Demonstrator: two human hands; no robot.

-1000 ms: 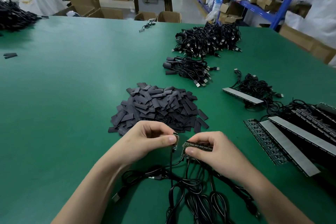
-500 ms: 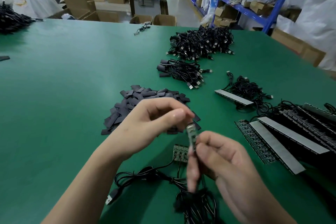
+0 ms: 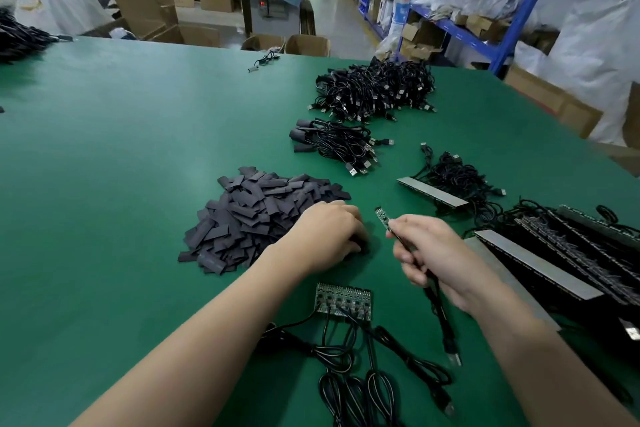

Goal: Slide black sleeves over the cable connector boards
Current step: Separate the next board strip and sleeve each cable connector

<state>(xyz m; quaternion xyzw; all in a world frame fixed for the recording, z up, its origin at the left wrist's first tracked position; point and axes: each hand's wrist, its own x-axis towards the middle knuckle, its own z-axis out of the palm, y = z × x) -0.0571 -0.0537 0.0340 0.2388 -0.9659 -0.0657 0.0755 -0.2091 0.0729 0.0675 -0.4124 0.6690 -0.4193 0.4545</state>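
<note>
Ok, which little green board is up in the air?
The single narrow board pinched by the right hand, sticking up. The other boards, joined in a row, lie flat on the green table.

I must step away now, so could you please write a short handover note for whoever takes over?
Left hand: on the near edge of the sleeve pile, fingers curled; whether they hold a sleeve is hidden.
Right hand: grips a cable just below its bare connector board.
Board panel with cables lies unsleeved in front.
Done: nothing on this board yet.
Left to do: sleeve this board, then the panel's.
</note>
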